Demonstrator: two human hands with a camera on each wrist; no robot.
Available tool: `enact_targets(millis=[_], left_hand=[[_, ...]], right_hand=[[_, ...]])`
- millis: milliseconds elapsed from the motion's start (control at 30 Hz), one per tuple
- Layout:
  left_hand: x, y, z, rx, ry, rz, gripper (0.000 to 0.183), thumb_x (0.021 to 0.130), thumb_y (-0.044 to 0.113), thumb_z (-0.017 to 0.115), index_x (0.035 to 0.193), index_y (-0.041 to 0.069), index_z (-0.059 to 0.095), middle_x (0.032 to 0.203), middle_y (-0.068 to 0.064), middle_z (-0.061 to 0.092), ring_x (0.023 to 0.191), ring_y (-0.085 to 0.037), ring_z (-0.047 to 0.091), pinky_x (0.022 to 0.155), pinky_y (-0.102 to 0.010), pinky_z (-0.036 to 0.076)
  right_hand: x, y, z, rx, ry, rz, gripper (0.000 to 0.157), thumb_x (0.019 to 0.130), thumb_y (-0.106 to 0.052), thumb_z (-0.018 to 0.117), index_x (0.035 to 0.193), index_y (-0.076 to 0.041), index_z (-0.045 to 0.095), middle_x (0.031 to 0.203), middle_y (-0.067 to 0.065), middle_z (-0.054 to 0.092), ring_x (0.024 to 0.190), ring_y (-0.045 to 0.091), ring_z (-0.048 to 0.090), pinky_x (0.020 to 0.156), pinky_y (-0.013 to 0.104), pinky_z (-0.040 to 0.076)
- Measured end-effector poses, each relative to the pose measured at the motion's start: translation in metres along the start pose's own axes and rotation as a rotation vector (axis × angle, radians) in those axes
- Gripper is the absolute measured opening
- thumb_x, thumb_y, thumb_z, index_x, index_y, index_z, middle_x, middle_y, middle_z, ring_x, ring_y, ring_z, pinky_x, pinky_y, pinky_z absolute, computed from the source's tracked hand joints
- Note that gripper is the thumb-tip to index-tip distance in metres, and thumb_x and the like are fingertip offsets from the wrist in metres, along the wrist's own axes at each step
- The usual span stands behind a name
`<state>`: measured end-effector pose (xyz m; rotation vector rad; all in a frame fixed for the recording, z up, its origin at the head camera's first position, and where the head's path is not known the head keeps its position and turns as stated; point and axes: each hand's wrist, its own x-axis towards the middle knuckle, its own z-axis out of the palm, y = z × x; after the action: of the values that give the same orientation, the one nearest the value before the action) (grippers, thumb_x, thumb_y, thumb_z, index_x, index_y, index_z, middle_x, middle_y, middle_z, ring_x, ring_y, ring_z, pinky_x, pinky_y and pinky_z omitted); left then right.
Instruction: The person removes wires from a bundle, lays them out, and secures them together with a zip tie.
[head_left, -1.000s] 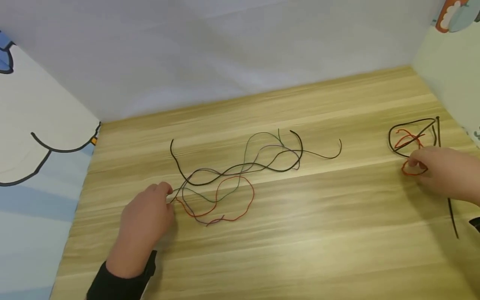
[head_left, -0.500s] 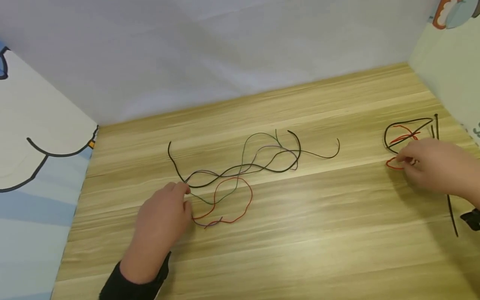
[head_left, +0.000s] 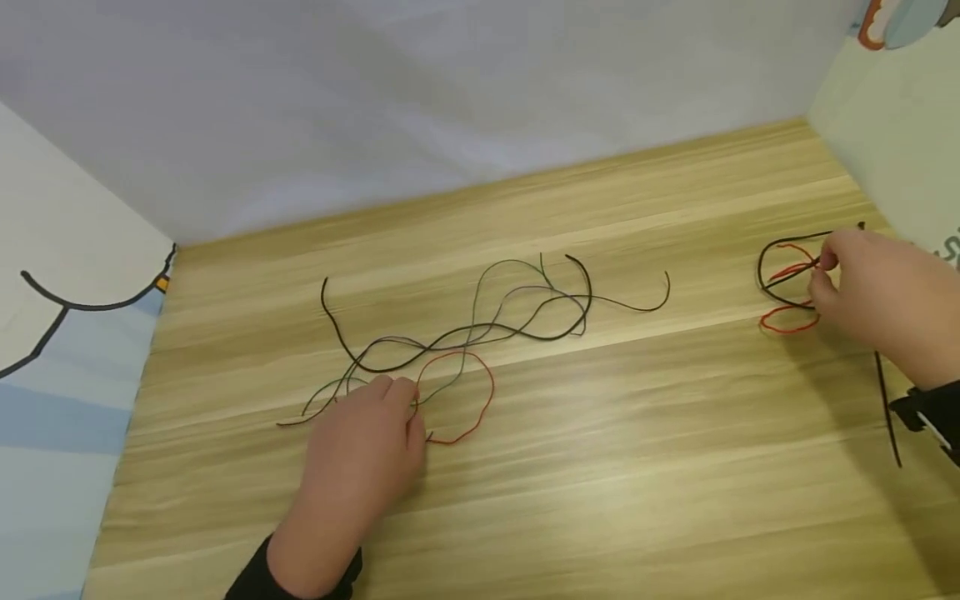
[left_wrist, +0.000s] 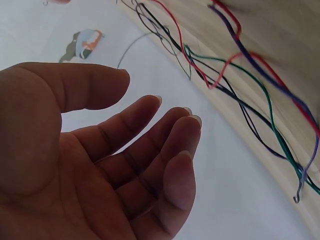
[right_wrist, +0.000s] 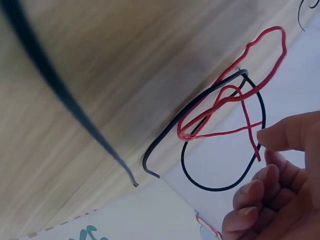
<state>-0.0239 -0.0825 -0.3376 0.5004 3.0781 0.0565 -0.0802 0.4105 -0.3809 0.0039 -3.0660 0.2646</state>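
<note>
My left hand (head_left: 363, 458) hovers over the tangled wires at middle left, fingers loosely bent. The left wrist view shows nothing between its thumb and fingers. In this tangle lie a thick black wire (head_left: 551, 338), a green wire (head_left: 504, 261), a red wire (head_left: 492, 387), a purple wire (left_wrist: 240, 42) and a thinner dark wire. At the right, my right hand (head_left: 885, 296) reaches over a second bundle. Its thumb tip overlaps the black wire loop (right_wrist: 215, 189) beside a coiled red wire (right_wrist: 282, 50); a gap shows between thumb and fingers.
A straight black wire (head_left: 887, 408) runs under the right hand toward the front. The wood-grain table (head_left: 600, 500) is bounded by a pale back wall (head_left: 450, 100) and printed side panels, the left panel (head_left: 67, 417) and the right panel (head_left: 885, 125).
My left hand has moved right across the tangle, uncovering wire ends at its left. The right hand has moved up from the red wire to the black loop; the red wire has shifted slightly.
</note>
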Motion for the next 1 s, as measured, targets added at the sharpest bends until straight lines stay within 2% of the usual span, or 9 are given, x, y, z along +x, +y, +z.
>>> enact_targets(millis=[100,200,267,367,467,633,767,933,1000], left_hand=[[-0.001,0.006,0.001,0.006,0.0,0.017,0.019,0.084,0.018,0.06,0.099,0.006,0.065,0.084,-0.006,0.062,0.076,-0.026,0.061,0.061,-0.042,0.052],[0.0,0.009,0.003,0.017,-0.019,0.019,0.022,0.084,0.019,0.061,0.101,0.006,0.065,0.089,-0.006,0.064,0.082,-0.025,0.062,0.065,-0.043,0.053],[0.0,0.009,0.004,0.018,-0.035,0.018,0.023,0.084,0.02,0.061,0.102,0.006,0.065,0.092,-0.006,0.065,0.085,-0.025,0.063,0.068,-0.044,0.053],[-0.001,0.01,0.008,0.019,-0.046,0.023,0.023,0.084,0.021,0.061,0.101,0.006,0.065,0.093,-0.006,0.065,0.086,-0.025,0.063,0.068,-0.044,0.054],[-0.002,0.011,0.01,0.014,-0.039,0.037,0.022,0.084,0.021,0.061,0.1,0.007,0.066,0.089,-0.005,0.065,0.082,-0.024,0.062,0.065,-0.042,0.053],[-0.002,0.012,0.012,0.01,-0.052,0.048,0.022,0.085,0.022,0.061,0.101,0.007,0.066,0.088,-0.004,0.063,0.08,-0.023,0.062,0.065,-0.041,0.053],[-0.003,0.013,0.01,0.004,-0.053,0.055,0.022,0.084,0.023,0.063,0.099,0.007,0.066,0.087,-0.004,0.063,0.078,-0.023,0.061,0.064,-0.041,0.053],[-0.004,0.013,0.009,-0.01,-0.048,0.058,0.019,0.084,0.022,0.063,0.096,0.008,0.066,0.085,-0.003,0.064,0.075,-0.022,0.061,0.062,-0.04,0.052],[-0.005,0.014,0.009,-0.015,-0.051,0.059,0.018,0.084,0.022,0.063,0.096,0.009,0.066,0.085,-0.002,0.064,0.075,-0.022,0.062,0.062,-0.04,0.053]], right_hand=[[0.0,-0.001,-0.002,0.012,-0.009,0.05,0.021,0.09,-0.012,0.049,0.091,0.009,0.051,0.052,0.013,0.044,0.041,0.025,0.037,0.04,0.036,0.027],[0.001,0.0,-0.003,0.047,-0.046,0.136,0.03,0.091,-0.019,0.046,0.091,0.011,0.052,0.054,0.018,0.049,0.045,0.029,0.042,0.043,0.039,0.03],[0.003,0.002,-0.003,0.076,-0.071,0.196,0.036,0.092,-0.024,0.043,0.091,0.011,0.054,0.064,0.025,0.055,0.051,0.033,0.046,0.046,0.042,0.034],[0.007,0.005,-0.001,0.121,-0.139,0.287,0.053,0.096,-0.036,0.037,0.101,0.013,0.056,0.085,0.034,0.059,0.064,0.04,0.052,0.053,0.048,0.04],[0.011,0.01,0.005,0.172,-0.159,0.324,0.056,0.096,-0.039,0.035,0.106,0.012,0.057,0.096,0.037,0.058,0.072,0.043,0.053,0.056,0.05,0.04],[0.014,0.014,0.009,0.244,-0.125,0.324,0.048,0.096,-0.03,0.039,0.109,0.011,0.059,0.104,0.039,0.056,0.077,0.045,0.052,0.055,0.046,0.039],[0.016,0.013,0.007,0.246,-0.093,0.29,0.042,0.096,-0.03,0.046,0.103,0.009,0.061,0.095,0.036,0.061,0.075,0.044,0.054,0.053,0.043,0.038],[0.017,0.015,0.01,0.274,-0.086,0.195,0.038,0.089,-0.03,0.062,0.096,0.006,0.065,0.084,0.029,0.067,0.075,0.041,0.056,0.056,0.04,0.036],[0.016,0.017,0.012,0.283,-0.089,0.179,0.038,0.089,-0.031,0.064,0.095,0.007,0.066,0.083,0.028,0.066,0.077,0.041,0.055,0.057,0.039,0.036]])
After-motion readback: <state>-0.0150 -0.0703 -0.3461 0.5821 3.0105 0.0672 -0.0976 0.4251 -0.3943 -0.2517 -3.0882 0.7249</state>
